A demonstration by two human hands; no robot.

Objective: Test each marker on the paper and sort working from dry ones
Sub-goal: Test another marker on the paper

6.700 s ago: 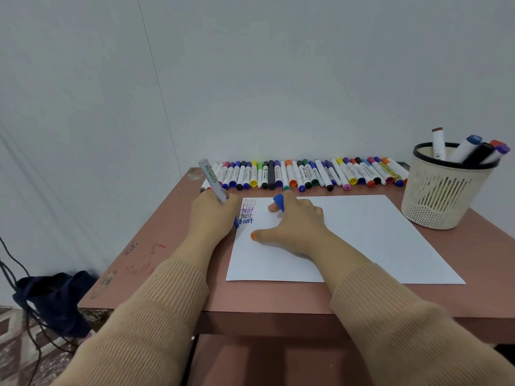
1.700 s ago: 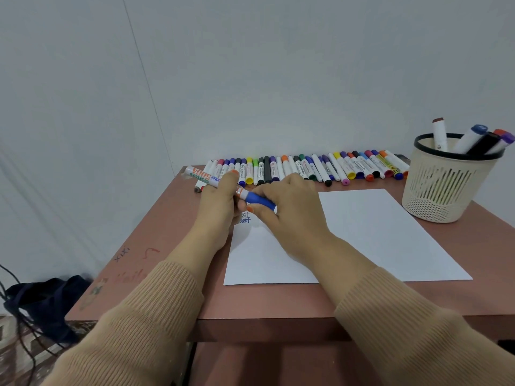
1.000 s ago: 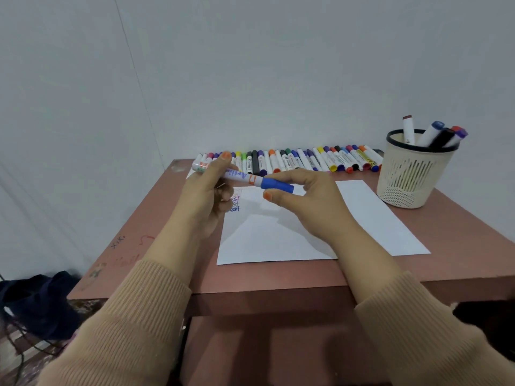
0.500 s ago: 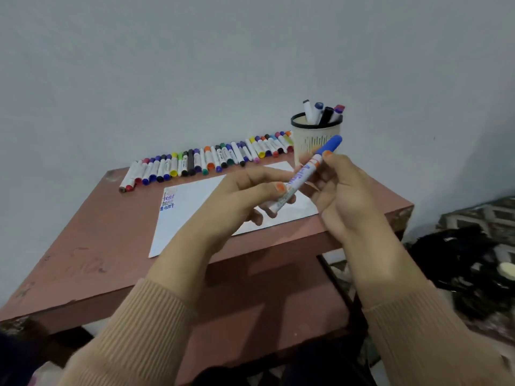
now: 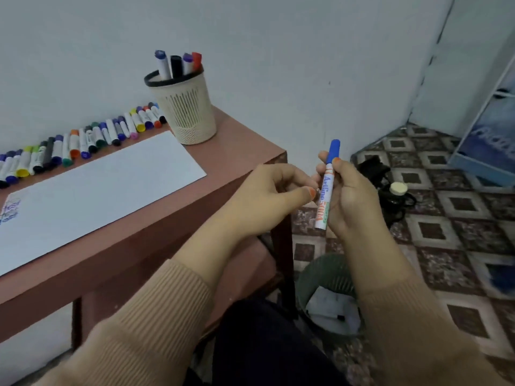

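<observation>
– Marker with the blue cap (image 5: 325,190): where is it?
– Off the right end of the table (image 5: 245,154), over the patterned floor. It is held nearly upright, cap at the top.
– Which hand has it?
– The right hand (image 5: 352,201). Its fingers curl round the white barrel, and the thumb presses just under the cap.
– And the left hand (image 5: 264,199)?
– Just left of the barrel, with its fingers bent inward and the thumb tip pointing at the printed label. I cannot tell whether the thumb or the fingertips touch the marker.
– What lies on the table?
– A white sheet of paper (image 5: 97,196) lies flat, with small coloured scribbles (image 5: 9,211) at its left end. Beyond it, a row of capped markers (image 5: 83,140) lies side by side along the far edge by the wall. At the right end of that row stands a cream mesh cup (image 5: 185,115) with a black rim. Four markers (image 5: 178,64) stand in it, caps up.
– Anything below the hands?
– A dark green bin (image 5: 328,271) stands on the floor near the table leg, with something white inside.
</observation>
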